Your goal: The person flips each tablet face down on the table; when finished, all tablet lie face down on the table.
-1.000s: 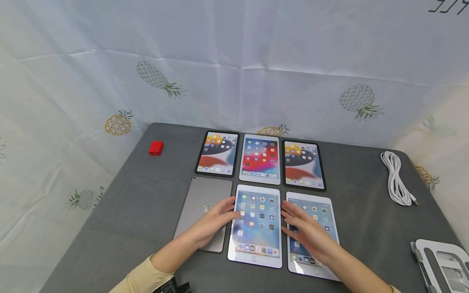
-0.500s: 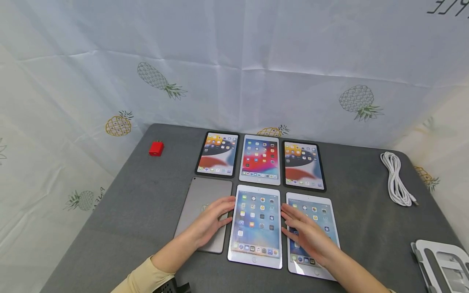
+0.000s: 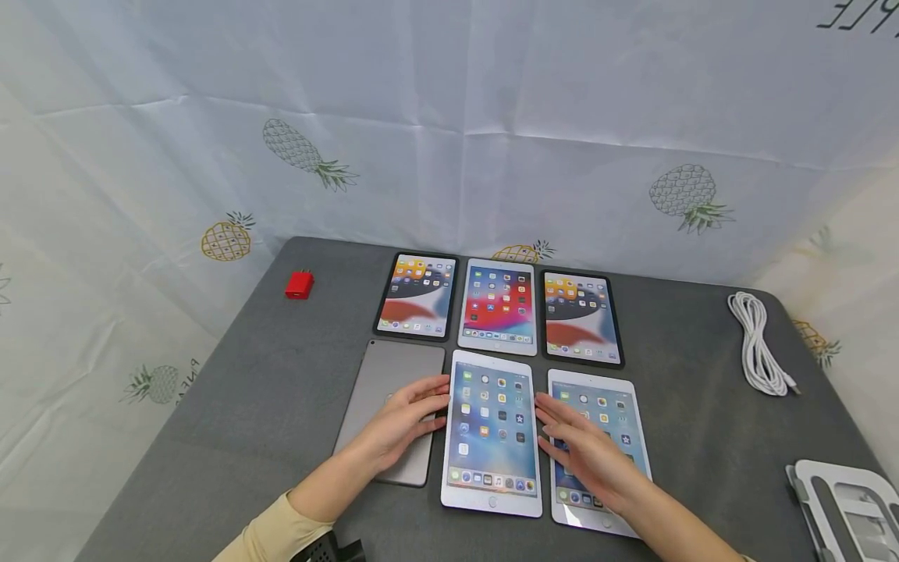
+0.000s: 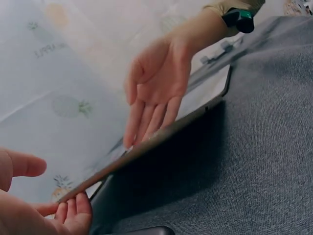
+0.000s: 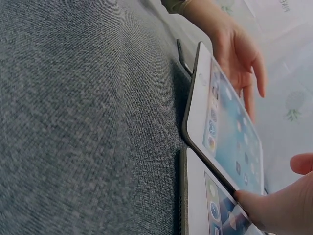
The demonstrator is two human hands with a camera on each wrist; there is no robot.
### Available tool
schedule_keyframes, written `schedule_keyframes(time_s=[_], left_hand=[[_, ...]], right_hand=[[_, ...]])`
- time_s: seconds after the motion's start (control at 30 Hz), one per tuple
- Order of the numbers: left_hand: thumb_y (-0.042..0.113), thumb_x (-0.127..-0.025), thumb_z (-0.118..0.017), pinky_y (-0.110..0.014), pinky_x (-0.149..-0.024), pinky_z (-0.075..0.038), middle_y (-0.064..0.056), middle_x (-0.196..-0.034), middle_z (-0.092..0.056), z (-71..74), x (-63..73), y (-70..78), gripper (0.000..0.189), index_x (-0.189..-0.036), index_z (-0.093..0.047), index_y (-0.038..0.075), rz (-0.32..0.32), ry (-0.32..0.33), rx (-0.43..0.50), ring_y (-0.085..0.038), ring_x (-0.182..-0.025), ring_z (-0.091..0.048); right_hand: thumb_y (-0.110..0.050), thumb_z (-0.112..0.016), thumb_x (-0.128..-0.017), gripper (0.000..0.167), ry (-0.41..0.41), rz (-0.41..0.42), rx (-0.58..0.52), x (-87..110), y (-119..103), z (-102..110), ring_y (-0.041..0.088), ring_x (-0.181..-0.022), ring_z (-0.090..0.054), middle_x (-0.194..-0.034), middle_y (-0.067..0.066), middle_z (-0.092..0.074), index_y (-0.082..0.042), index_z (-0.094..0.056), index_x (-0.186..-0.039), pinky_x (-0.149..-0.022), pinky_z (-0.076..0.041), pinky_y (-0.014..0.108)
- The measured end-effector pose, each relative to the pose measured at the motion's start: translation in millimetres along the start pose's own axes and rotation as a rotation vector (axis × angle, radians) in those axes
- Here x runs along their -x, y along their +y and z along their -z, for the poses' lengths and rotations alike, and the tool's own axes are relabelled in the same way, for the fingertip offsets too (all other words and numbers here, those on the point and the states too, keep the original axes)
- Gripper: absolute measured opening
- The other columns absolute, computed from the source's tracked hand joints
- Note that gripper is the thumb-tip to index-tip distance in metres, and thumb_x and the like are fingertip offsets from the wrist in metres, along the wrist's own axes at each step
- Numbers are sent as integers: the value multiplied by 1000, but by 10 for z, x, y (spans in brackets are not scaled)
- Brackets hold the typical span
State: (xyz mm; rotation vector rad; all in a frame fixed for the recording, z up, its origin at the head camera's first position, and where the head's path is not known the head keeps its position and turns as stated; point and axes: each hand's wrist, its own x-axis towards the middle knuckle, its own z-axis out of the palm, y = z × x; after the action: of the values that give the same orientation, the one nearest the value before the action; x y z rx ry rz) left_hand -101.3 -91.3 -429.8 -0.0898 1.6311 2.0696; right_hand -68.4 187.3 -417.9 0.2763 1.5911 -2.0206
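A white-framed tablet (image 3: pixel 492 429) with a lit screen lies between my two hands, slightly tilted and lifted off the cloth in the wrist views. My left hand (image 3: pixel 402 417) touches its left edge, fingertips at the rim (image 4: pixel 73 196) and thumb apart from the screen. On the opposite edge rests my right hand (image 3: pixel 586 445), its fingers fairly straight and passing over a second white tablet (image 3: pixel 618 421). Beneath my left hand is a grey tablet (image 3: pixel 368 390), face down. How far the fingertips reach under the lifted tablet is hidden in the head view.
Behind stand two black-framed tablets (image 3: pixel 417 297) (image 3: pixel 583 320) and a white one (image 3: pixel 497 304) in a row. A red charger plug (image 3: pixel 300 285) sits far left, a coiled white cable (image 3: pixel 758 343) far right. A white stand (image 3: pixel 846 499) is near the right edge of the grey table (image 3: pixel 211 437).
The middle white tablet's far end has risen slightly, shifting a little in the head view. My left thumb has come off the screen to its left edge; my right hand has moved slightly left.
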Motion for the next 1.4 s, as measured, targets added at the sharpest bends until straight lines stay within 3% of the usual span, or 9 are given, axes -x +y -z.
schedule_keyframes(time_s=[0.33, 0.53, 0.73, 0.87, 1.0, 1.13, 1.4], left_hand=[[8, -88, -70, -36, -87, -53, -19, -128, -57, -25, 46, -13, 74, -152, -31, 11, -30, -113, -60, -23, -101, -65], [-4, -86, -67, -38, -89, -53, -25, -136, -53, -65, 74, -24, 86, -156, -20, 13, -71, -196, -53, -30, -104, -66], [-3, -85, -68, -37, -92, -51, -26, -140, -49, -134, 126, -1, 83, -154, -23, 2, -111, -153, -95, -31, -109, -64], [-1, -86, -69, -36, -91, -51, -26, -137, -51, -185, 170, 26, 76, -149, -28, -7, -160, -134, -128, -31, -116, -60], [4, -87, -70, -33, -90, -52, -23, -135, -54, -238, 205, 71, 71, -147, -34, -6, -241, -112, -214, -31, -117, -59], [11, -89, -71, -29, -87, -53, -16, -137, -55, -293, 225, 119, 68, -147, -39, -1, -323, -98, -338, -28, -121, -56], [10, -96, -62, -31, -97, -47, -5, -154, -36, -415, 215, 105, 61, -151, -35, 11, -422, -307, -317, -21, -137, -40]], right_hand=[[-9, -51, -97, 69, 10, 1, 23, 1, 7, -36, 31, -148, -7, -162, 14, -10, -2, -14, -155, -114, -21, 50], [-11, -53, -97, 72, -19, 26, 97, 13, 17, -85, 30, -148, -3, -162, 14, -7, -1, -12, -155, -116, -16, 49], [-17, -54, -98, 72, -42, 31, 185, -1, 66, -168, 28, -149, 2, -163, 15, -3, -3, -14, -155, -117, -9, 48], [-23, -57, -97, 71, -40, 32, 253, -11, 94, -246, 30, -148, 6, -163, 12, 0, -7, -20, -156, -115, -3, 55], [-34, -60, -96, 73, -11, 12, 350, -29, 87, -357, 36, -147, 4, -163, 9, 0, -14, -23, -156, -112, -3, 65], [-41, -60, -95, 79, 9, 4, 405, -51, 39, -472, 40, -147, -2, -163, 12, -4, -11, -20, -157, -110, -6, 68], [-37, -48, -101, 76, -115, 56, 274, -54, -70, -525, 39, -143, -21, -158, 25, -16, 6, -13, -153, -114, -17, 56]])
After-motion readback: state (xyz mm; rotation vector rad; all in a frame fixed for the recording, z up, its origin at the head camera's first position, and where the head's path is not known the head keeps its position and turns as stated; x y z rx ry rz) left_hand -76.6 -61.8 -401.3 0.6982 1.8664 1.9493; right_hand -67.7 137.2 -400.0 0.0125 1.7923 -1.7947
